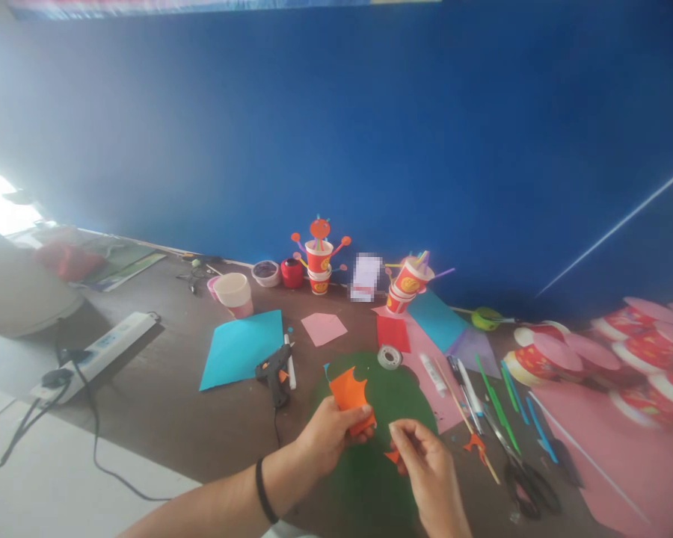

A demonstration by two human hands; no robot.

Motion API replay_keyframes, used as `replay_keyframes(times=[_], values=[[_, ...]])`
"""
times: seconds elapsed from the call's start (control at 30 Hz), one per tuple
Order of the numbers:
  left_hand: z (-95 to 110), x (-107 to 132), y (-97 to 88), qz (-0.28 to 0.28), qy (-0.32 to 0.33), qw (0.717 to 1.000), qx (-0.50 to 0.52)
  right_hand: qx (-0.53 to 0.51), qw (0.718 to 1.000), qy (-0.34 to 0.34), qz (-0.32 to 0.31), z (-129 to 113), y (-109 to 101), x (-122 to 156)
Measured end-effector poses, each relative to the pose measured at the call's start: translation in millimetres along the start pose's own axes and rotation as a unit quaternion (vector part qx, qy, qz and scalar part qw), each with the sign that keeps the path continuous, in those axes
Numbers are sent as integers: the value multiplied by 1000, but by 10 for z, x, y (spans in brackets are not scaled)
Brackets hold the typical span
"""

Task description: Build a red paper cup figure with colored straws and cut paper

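My left hand (326, 437), with a dark band (263, 489) round the wrist, grips a piece of orange paper (348, 390) with a scalloped upper edge. To its right, my right hand (426, 463) pinches a small orange paper scrap (392, 456), mostly hidden by the fingers. Both hands are over a green round mat (384, 478). A roll of tape (389, 357) lies near the mat's far edge. Scissors (524, 478) rest on the table right of my right hand. A black glue gun (274, 372) lies left of the mat, beside blue paper (244, 347).
Decorated paper cups (319, 259) with straws stand along the blue wall (336, 134). More red cups (549, 359) and pink paper (611, 456) are at right. Pens (469, 385) and green straws (499, 403) lie nearer. A power strip (101, 351) with cords is at left.
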State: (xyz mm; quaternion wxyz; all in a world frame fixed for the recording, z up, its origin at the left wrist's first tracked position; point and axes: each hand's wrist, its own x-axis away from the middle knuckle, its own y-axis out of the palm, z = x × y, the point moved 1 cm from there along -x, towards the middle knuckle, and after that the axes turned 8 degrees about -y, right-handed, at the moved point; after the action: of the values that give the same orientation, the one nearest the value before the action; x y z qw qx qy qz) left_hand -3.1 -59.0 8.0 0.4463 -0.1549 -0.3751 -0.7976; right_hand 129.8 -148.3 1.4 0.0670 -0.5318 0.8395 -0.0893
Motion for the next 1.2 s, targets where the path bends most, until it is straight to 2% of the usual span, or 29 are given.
replay_keyframes(times=[0.17, 0.27, 0.33, 0.5, 0.6, 0.73, 0.93, 1.2], values=[[59, -18, -34, 5, -16, 999, 28, 94, 996, -11, -6, 200, -186, -94], [84, -4, -29, -7, -25, 999, 33, 155, 986, -53, 3, 314, -315, -181], [96, 0, -28, -9, -27, 999, 32, 209, 973, -97, 13, 373, -394, -239], [115, -7, -29, -29, -34, 997, 56, 342, 919, -186, 65, 392, -490, -298], [128, -6, -18, -42, -40, 996, 68, 308, 930, -189, 67, 295, -442, -269], [148, 3, 11, -40, -55, 995, 68, 224, 960, -166, 28, 88, -289, -219], [138, 9, 54, -50, -58, 995, 63, 120, 986, -115, -35, -178, -38, -194], [61, -10, 11, -69, -62, 996, 6, 68, 995, -62, -28, -183, 21, -229]])
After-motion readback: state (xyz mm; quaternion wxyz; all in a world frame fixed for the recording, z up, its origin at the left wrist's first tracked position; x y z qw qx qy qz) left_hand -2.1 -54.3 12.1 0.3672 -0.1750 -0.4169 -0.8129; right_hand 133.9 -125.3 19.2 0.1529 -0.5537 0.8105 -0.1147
